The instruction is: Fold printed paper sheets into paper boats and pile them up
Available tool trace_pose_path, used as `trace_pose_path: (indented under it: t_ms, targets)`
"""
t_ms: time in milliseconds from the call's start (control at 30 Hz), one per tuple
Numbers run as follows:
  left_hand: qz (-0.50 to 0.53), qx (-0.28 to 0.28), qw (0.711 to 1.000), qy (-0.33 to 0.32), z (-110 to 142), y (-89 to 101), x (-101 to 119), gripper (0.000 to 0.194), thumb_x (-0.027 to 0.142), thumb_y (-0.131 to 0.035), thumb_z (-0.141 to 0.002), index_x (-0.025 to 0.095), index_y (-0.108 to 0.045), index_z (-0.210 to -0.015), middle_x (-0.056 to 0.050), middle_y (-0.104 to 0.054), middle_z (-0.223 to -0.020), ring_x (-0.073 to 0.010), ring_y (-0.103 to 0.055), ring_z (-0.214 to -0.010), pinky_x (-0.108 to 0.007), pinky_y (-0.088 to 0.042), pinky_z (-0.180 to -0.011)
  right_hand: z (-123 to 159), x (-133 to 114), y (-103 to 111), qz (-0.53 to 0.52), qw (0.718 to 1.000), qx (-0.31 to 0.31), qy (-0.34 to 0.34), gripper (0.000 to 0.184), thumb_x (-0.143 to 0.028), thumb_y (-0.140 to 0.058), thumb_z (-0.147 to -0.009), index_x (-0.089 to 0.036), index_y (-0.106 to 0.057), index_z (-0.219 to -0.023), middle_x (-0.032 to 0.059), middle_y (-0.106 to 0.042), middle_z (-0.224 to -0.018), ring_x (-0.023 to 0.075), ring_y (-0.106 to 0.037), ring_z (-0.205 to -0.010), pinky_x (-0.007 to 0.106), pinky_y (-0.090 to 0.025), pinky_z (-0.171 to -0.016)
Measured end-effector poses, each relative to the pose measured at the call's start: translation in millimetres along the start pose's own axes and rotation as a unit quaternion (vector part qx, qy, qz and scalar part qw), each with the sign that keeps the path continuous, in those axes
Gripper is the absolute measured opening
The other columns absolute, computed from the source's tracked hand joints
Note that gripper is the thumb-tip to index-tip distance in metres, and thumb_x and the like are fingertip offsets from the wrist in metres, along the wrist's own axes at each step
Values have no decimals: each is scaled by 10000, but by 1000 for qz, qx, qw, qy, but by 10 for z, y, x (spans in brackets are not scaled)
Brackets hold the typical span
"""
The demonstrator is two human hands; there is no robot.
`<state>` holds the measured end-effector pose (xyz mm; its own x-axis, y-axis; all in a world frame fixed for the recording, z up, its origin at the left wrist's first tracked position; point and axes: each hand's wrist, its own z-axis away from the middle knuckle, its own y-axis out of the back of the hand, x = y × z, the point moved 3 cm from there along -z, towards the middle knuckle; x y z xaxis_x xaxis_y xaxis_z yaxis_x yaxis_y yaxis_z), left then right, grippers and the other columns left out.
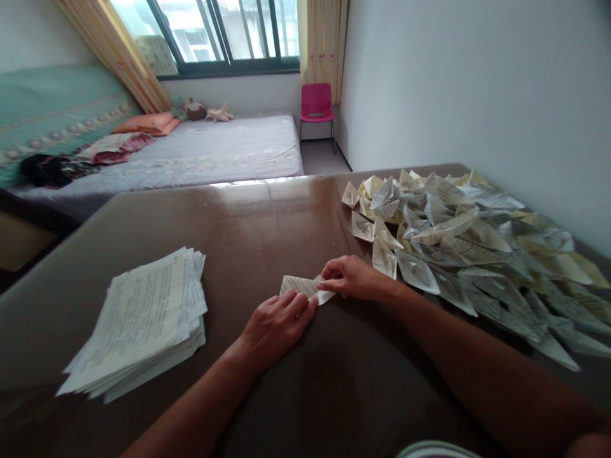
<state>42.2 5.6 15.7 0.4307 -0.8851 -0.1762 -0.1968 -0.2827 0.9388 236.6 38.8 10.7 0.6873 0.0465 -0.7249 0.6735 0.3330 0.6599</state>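
Observation:
A small piece of folded printed paper lies on the brown table in front of me, with a pale flap at its right end. My left hand presses on its near edge, fingers together and slightly bent, covering part of it. At the right end, my right hand pinches the paper between thumb and fingers. Beyond my right forearm spreads a big heap of folded paper boats, some of them close to the right hand. To the left of my left hand is a stack of printed sheets with uneven edges.
The glossy brown table meets a white wall on the right. Past its far edge stand a bed and a pink chair, below a window with yellow curtains.

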Motion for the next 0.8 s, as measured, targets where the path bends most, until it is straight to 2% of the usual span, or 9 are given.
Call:
trace_pose_path:
  t_ms: [100,233,333,433,567,700,800]
  targets:
    - [13,-2,1000,16,2,-26,-11,254,194,-386,-968,180,-528,-1179,-38,-585,-853,-172,-569,-791,-277,-481,-618,-17,8,-24,-3,1000,20,5,189,-340,-676,-775,-163,-691,-837,4,-689,-704,102,-596,-569,200,-390,-536]
    - [51,-27,995,77,-21,-77,-44,289,238,-410,-962,192,-524,-1224,-48,-600,-899,-192,-571,-860,-304,-517,-688,-15,9,-32,76,992,86,45,103,-296,-651,-800,-209,-705,-819,2,-682,-780,118,-604,-701,220,-398,-637]
    - [70,-57,989,120,-54,-86,-59,303,278,-404,-964,205,-528,-1231,-53,-602,-926,-205,-560,-885,-323,-529,-711,13,-20,-36,127,983,103,83,91,-286,-642,-818,-221,-705,-821,2,-666,-850,113,-594,-741,223,-388,-680]
    - [79,-80,984,136,-77,-73,-60,306,291,-396,-965,201,-539,-1220,-61,-599,-934,-210,-550,-897,-329,-532,-717,45,-84,-30,168,974,79,130,123,-272,-589,-864,-222,-701,-864,2,-654,-895,103,-590,-742,217,-371,-682]
    - [85,-87,982,143,-79,-68,-60,296,290,-408,-958,213,-545,-1209,-58,-599,-943,-210,-548,-905,-329,-531,-725,86,-188,4,268,945,39,183,175,-273,-527,-907,-220,-691,-875,11,-647,-961,111,-590,-763,227,-345,-657]
    - [97,-81,980,156,-76,-90,-74,307,297,-416,-958,226,-516,-1239,-52,-605,-1002,-205,-549,-960,-322,-524,-772,128,-244,56,326,924,-8,198,217,-248,-475,-933,-231,-690,-909,28,-636,-990,133,-587,-839,228,-344,-643]
    - [102,-87,976,168,-85,-106,-84,324,337,-375,-977,252,-490,-1266,-39,-606,-1021,-204,-548,-978,-318,-521,-766,159,-242,118,316,928,-33,195,232,-189,-479,-907,-254,-690,-977,28,-633,-1021,146,-592,-882,229,-364,-662]
